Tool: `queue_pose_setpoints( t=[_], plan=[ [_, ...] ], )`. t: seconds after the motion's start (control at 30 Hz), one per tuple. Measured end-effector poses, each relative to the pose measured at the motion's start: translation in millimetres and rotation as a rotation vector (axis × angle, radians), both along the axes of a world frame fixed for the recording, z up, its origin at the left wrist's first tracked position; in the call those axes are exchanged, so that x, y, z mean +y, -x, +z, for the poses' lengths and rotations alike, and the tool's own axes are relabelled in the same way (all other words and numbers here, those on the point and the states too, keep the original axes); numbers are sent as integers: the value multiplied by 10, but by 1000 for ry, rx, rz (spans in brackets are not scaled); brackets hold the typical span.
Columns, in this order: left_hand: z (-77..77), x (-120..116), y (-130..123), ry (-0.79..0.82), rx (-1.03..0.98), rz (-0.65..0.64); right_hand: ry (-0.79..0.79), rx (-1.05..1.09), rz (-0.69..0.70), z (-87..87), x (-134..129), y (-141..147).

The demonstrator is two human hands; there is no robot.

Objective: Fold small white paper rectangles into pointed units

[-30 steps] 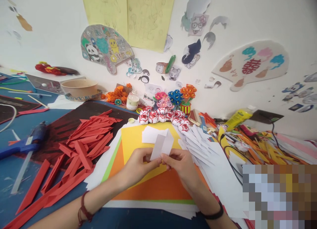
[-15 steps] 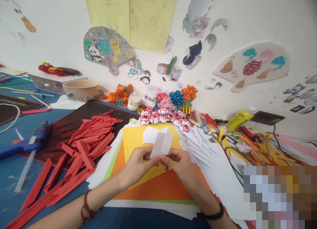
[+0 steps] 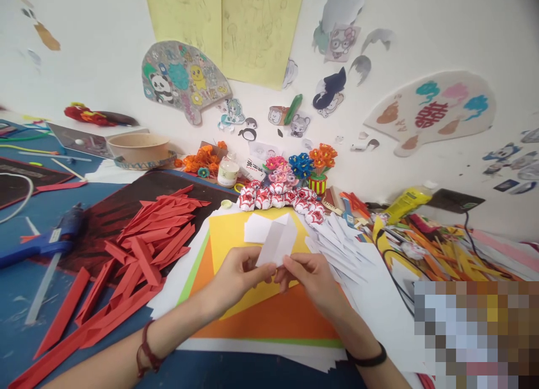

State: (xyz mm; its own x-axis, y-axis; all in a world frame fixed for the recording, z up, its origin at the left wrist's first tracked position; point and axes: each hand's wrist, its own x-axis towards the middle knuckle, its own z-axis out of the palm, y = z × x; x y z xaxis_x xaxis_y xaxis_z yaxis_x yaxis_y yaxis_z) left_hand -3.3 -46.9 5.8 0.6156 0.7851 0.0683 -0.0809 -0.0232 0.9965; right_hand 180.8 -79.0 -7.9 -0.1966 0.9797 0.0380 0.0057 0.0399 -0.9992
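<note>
Blue table [image 3: 19,299], lower left to bottom center. On it: dark mat [image 3: 99,220] under red folded strips [image 3: 158,229], left; blue glue gun [image 3: 54,240], far left; stacked colored sheets [image 3: 290,316], center; white folded strips [image 3: 337,248], right of center; tan bowl [image 3: 138,147], upper left.

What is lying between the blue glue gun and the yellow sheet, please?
In the head view, a pile of folded red paper strips lies between them, partly on a dark mat.
</note>
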Motion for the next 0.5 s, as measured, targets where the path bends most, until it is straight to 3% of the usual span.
queue_pose_setpoints(
  t=[0.17, 0.33, 0.4, 0.5],
  plan=[
    [-34, 19, 10, -15, 46, 45, -36, -13, 79, 32, 13, -35],
    [-92, 18, -4, -91, 131, 42, -77, -111, -40, 3, -2, 42],
    [-95, 33, 5, -194, 229, 40, -58, -119, -105, -15, -6, 57],
    [-88, 81, 53, -501, 475, 110, -49, -96, -141, -31, 5, 32]
  ],
)
